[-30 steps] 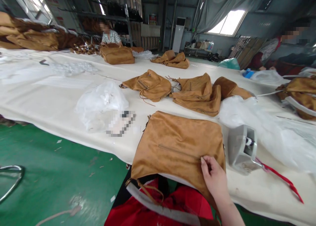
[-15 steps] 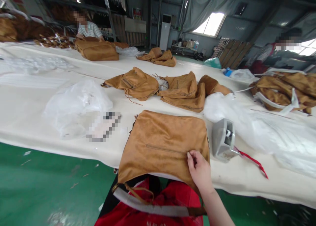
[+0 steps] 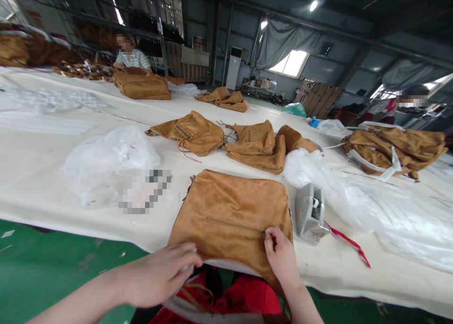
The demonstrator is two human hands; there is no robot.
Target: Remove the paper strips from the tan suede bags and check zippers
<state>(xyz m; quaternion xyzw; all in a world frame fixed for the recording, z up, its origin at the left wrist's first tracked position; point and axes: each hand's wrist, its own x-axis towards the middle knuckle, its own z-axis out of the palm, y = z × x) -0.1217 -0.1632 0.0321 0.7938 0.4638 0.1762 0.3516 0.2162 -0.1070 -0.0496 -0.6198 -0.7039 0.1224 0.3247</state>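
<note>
A tan suede-like handbag (image 3: 233,201) lies flat at the table's front edge, its lower edge hanging over toward me. A zipper (image 3: 231,223) runs across its upper face. At the zipper's right end, my right hand (image 3: 281,255) pinches the zipper pull, which the fingertips mostly hide. My left hand (image 3: 163,272) lies over the bag's lower left corner, fingers curled on its edge; a pale bit shows between thumb and fingers. The bag's strap (image 3: 208,314), wrapped in whitish covering, hangs down over my red apron (image 3: 247,298).
Right of the bag stands a grey tape dispenser (image 3: 309,213) with a red ribbon (image 3: 348,244). Clear plastic bags (image 3: 109,163) lie to the left, beside a blurred-out object (image 3: 146,192). More tan bags (image 3: 255,142) lie beyond. A co-worker (image 3: 132,57) is at the far left.
My left hand has come in from the left onto the bag's lower left corner. The right hand stays at the zipper's right end. The view has tilted up a little.
</note>
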